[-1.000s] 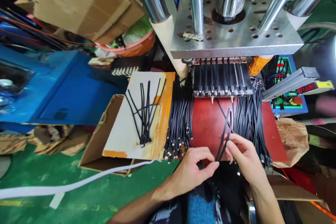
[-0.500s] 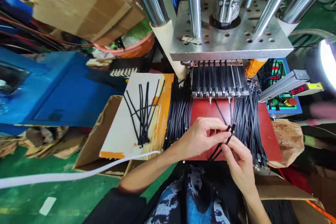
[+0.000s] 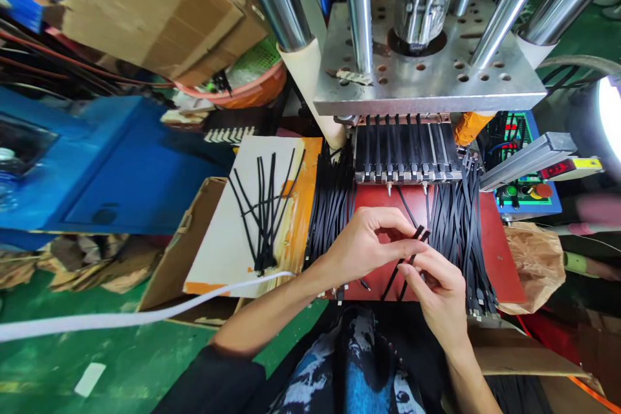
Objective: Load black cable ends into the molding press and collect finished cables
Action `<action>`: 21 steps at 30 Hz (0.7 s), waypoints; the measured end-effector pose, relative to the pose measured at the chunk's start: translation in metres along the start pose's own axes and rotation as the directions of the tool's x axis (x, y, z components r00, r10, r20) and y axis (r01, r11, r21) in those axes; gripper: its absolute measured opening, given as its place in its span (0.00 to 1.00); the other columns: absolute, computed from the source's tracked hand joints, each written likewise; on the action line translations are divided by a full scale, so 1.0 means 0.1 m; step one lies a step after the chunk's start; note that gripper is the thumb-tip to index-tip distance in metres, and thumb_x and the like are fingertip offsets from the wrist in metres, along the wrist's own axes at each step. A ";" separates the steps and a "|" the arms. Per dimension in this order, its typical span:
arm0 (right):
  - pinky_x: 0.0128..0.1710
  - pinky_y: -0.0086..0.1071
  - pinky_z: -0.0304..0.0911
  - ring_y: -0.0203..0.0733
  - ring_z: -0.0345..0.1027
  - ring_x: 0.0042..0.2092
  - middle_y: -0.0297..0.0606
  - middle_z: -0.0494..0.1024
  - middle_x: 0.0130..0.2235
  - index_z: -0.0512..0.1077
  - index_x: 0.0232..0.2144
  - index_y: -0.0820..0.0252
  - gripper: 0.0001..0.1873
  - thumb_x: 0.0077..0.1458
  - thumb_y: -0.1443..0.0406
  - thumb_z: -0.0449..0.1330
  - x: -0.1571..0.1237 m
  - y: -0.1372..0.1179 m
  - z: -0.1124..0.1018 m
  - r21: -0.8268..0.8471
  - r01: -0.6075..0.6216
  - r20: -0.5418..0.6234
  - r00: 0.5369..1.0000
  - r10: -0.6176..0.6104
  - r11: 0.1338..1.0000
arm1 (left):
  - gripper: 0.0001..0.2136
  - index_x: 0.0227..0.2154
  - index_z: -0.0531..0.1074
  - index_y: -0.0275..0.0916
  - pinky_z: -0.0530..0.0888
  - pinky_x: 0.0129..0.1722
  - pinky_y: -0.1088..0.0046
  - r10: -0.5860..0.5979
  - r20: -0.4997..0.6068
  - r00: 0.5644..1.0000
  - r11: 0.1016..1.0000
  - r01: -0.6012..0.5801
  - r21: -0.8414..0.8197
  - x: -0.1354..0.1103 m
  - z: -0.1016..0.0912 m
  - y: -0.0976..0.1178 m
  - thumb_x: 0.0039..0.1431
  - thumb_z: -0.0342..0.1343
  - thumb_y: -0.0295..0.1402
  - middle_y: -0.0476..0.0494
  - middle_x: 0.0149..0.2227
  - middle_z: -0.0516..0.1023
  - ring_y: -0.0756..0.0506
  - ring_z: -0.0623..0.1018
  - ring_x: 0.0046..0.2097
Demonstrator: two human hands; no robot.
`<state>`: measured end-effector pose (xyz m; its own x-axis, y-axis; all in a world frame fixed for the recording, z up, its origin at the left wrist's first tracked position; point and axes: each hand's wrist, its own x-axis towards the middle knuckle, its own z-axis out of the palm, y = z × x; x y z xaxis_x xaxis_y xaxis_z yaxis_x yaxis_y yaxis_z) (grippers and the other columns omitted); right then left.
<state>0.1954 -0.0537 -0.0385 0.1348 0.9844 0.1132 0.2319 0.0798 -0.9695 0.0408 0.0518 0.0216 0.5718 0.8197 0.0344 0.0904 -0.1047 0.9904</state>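
My left hand (image 3: 371, 242) pinches a black flat cable (image 3: 391, 281) between thumb and fingers, above the red work surface (image 3: 373, 200). Touching it from the right, my right hand (image 3: 439, 288) also has thumb and fingers closed on black cable; two strands run between the hands, and their tips poke up past the fingers. Beyond the hands, a metal mould block (image 3: 406, 173) holds several black cables side by side in its slots, their metal plugs toward me. A bundle of black cables (image 3: 330, 207) lies left of it and another bundle (image 3: 458, 226) lies right.
A thick steel press plate (image 3: 427, 100) on shiny columns hangs above the mould. A white board (image 3: 213, 239) with loose cables rests on an open carton (image 3: 167, 272) at left. A control box (image 3: 528, 191) with buttons stands at right, by brown paper (image 3: 533, 265).
Both hands have shifted slightly left with the cables, and the fingers have slid a little along them. The cables in the mould have not moved.
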 end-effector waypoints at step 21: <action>0.25 0.33 0.50 0.35 0.57 0.24 0.30 0.68 0.21 0.73 0.24 0.56 0.25 0.59 0.45 0.69 2.28 0.04 -1.01 -0.239 0.128 0.242 0.968 -0.069 0.962 | 0.14 0.55 0.73 0.32 0.80 0.45 0.70 0.323 -0.259 0.910 0.823 -0.135 0.552 1.48 -0.25 -0.50 0.71 0.56 0.32 0.34 0.51 0.81 0.48 0.83 0.40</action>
<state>0.3244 0.1556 0.0056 -0.1189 0.9852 0.1236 0.4711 0.1656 -0.8664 0.1002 0.1922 -0.0199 0.3388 0.8582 0.3858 0.4470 -0.5076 0.7366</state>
